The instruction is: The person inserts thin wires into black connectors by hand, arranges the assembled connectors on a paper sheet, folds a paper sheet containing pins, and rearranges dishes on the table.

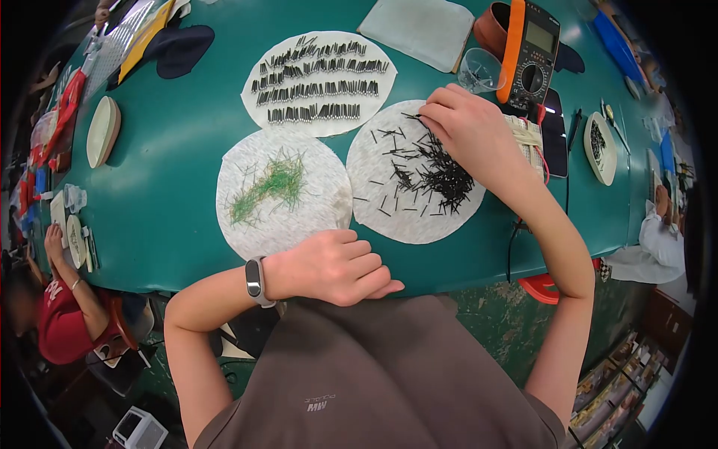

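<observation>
My right hand (pixel 471 131) is over the round white cloth (pixel 366 217) on the right, its thumb and forefinger pinched at one short thin black piece (pixel 410 116). Many similar black pieces (pixel 449 179) lie heaped and scattered on that cloth below the hand. My left hand (pixel 340 266), with a grey wristband (pixel 256 280), is closed near the table edge; whatever its curled fingers may hold is hidden. Beside it, a second round white cloth (pixel 243 176) bears a loose pile of thin green wires (pixel 273 183).
Rows of small black-and-silver pieces (pixel 318 90) lie on a third round cloth (pixel 378 56). An orange multimeter (pixel 532 56), a clear cup (pixel 480 71) and a phone (pixel 553 135) stand at the right. Shallow dishes (pixel 103 132) flank the work. Other people sit at both sides.
</observation>
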### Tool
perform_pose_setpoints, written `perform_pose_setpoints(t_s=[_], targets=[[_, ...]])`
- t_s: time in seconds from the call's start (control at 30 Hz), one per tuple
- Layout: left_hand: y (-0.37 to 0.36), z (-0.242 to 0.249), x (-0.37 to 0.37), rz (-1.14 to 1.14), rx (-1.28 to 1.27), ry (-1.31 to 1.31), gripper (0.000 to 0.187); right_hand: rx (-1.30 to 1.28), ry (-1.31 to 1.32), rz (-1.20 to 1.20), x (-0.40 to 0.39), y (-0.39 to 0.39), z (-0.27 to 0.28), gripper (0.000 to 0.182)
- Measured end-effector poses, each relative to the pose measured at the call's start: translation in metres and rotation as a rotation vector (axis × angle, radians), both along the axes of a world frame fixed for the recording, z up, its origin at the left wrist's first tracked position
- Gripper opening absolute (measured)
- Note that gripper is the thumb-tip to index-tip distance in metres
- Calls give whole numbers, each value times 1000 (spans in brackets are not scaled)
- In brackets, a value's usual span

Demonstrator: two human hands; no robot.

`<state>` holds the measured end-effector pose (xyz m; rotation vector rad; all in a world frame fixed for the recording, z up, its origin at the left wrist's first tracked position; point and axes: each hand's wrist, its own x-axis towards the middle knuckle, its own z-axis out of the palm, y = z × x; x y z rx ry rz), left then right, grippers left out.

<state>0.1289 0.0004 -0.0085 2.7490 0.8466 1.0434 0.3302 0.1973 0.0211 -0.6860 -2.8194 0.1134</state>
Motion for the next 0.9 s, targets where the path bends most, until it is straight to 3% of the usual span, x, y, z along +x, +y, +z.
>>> perform_pose_setpoints(t_s=[0.1,0.33,0.53,0.73,0.83,0.9], targets=[[1,0,-5,-20,-50,-28,36,77,-55,23,-5,-3,0,7],[-3,1,-10,-29,-48,-51,32,266,-339,37,-26,-19,13,15],[-2,4,-15,-25,-34,-78,27,165,-147,51,-22,16,0,8],[6,12,-21,87,-96,-245,21,-620,169,-99,-8,17,29,15],[9,15,-23,187,-439,-442,21,-1152,467,-179,1,-14,47,14],[13,24,-20,253,-719,-526,25,-1347,565,-144,-6,-42,44,15]])
